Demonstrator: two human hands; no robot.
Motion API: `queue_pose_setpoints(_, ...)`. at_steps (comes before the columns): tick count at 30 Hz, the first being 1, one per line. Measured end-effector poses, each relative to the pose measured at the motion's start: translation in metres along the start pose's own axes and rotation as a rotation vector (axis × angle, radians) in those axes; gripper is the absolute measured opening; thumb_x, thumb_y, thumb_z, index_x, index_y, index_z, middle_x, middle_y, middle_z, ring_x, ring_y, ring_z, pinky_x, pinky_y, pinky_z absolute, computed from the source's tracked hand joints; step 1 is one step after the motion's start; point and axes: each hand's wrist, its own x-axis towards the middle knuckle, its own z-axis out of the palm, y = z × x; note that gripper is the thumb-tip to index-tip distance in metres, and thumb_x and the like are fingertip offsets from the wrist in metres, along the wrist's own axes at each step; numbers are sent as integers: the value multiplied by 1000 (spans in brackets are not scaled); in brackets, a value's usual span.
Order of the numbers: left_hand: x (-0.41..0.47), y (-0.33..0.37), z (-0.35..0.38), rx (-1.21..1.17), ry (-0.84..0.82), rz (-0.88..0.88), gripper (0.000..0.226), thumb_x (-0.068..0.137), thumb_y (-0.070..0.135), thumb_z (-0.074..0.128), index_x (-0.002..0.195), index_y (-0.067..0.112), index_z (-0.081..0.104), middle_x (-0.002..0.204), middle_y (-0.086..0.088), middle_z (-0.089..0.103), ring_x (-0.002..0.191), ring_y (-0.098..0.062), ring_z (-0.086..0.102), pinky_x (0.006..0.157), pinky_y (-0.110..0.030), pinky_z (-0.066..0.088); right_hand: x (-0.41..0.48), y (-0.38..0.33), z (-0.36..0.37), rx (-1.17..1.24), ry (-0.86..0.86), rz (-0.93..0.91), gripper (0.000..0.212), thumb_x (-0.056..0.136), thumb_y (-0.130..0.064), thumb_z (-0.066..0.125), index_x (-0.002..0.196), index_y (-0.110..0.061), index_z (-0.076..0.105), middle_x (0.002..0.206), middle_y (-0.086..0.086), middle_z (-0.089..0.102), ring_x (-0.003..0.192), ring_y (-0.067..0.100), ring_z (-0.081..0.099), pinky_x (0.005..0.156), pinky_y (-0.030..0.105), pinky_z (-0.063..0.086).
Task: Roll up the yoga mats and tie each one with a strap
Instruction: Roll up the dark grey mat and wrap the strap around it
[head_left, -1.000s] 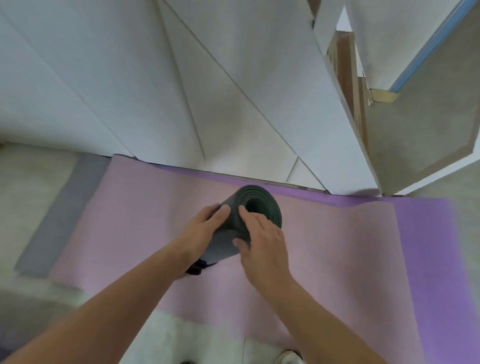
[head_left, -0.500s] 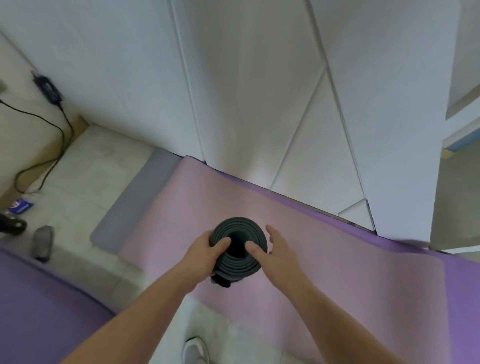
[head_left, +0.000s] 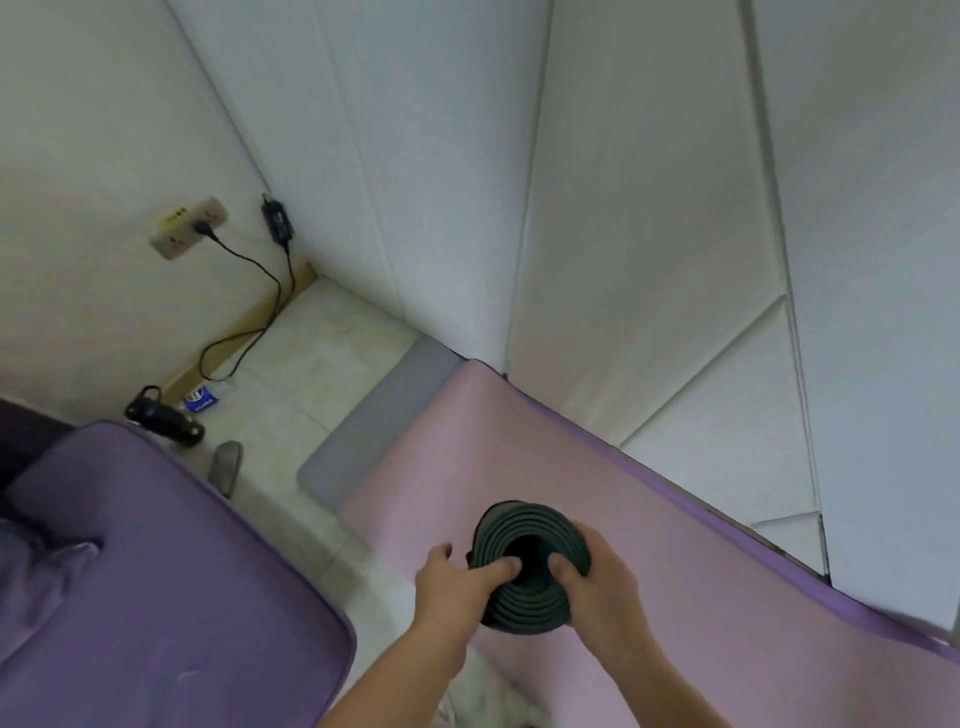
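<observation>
You hold the dark rolled mat upright, its coiled end facing you, above the pink mat. Your left hand and right hand both grip it, fingers hooked into the hollow centre.

A dark green rubbery yoga mat, rolled into a tight spiral, stands on end, its open coiled end facing up. It rests on a pale pink yoga mat spread flat on the floor along the wall. A flat grey mat shows beneath the pink mat's far-left corner, and a purple mat edges its wall side.
</observation>
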Motion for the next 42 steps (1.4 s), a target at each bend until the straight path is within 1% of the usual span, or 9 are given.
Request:
queue_pose_setpoints(2,-19,15,-25,-183,-17,-109,134,36,41,94,149,5,31,131,-17,58,107,-30,64,87,-40,57,-10,-41,10,-50,-38,-67,30,94,-8,60,113,-32,57,98,-17,65,90,-2,61,73,13,49)
queue_pose_setpoints(4,-24,36,-53,-316,-37,-131,93,57,23,95,129,-13,49,108,-21,71,89,-30,70,67,-32,59,-11,-82,26,-90,-61,-110,29,93,-5,60,114,-26,57,97,-15,65,89,-2,60,71,9,45)
queue_pose_setpoints(6,-18,61,-84,-356,-34,-86,48,69,10,88,105,-13,65,91,-21,75,78,-28,71,66,-31,58,-7,-124,47,-111,-77,-139,25,92,-4,60,110,-22,59,96,-9,67,89,10,64,76,23,51)
queue_pose_setpoints(10,-12,130,-159,-279,-5,33,26,72,9,86,83,-3,66,75,-15,72,66,-24,69,65,-34,59,4,-212,98,-125,-102,-111,18,93,-13,59,109,-21,60,98,3,69,88,24,68,73,53,59)
queue_pose_setpoints(16,-15,210,-258,-276,49,176,22,73,9,84,83,-2,67,77,-18,71,65,-27,68,54,-30,56,1,-344,158,-144,-133,-188,19,96,-10,57,108,-25,55,92,3,64,80,24,66,68,54,60)
queue_pose_setpoints(22,-15,269,-323,-352,116,275,42,59,20,91,85,-3,70,86,-22,74,83,-35,73,68,-43,61,14,-430,202,-204,-131,-282,35,89,-13,63,122,-13,53,109,5,66,100,24,64,89,46,55)
queue_pose_setpoints(29,17,324,-369,-247,207,390,38,55,28,88,81,4,73,79,-12,75,74,-27,74,67,-50,61,76,-489,245,-220,-255,-180,60,54,-26,73,111,-11,62,97,7,73,88,24,71,81,44,60)
queue_pose_setpoints(36,105,388,-392,-272,210,371,18,75,17,85,81,7,72,76,-10,75,68,-22,74,58,-32,60,160,-539,292,-251,-256,-191,24,76,-2,65,98,-12,63,90,10,70,88,31,69,72,44,60)
queue_pose_setpoints(42,263,468,-404,-321,247,219,49,63,29,89,102,7,71,89,-3,75,82,-20,74,77,-39,62,325,-581,364,-303,-304,-142,41,83,-3,64,120,-20,59,107,6,66,103,29,63,89,49,56)
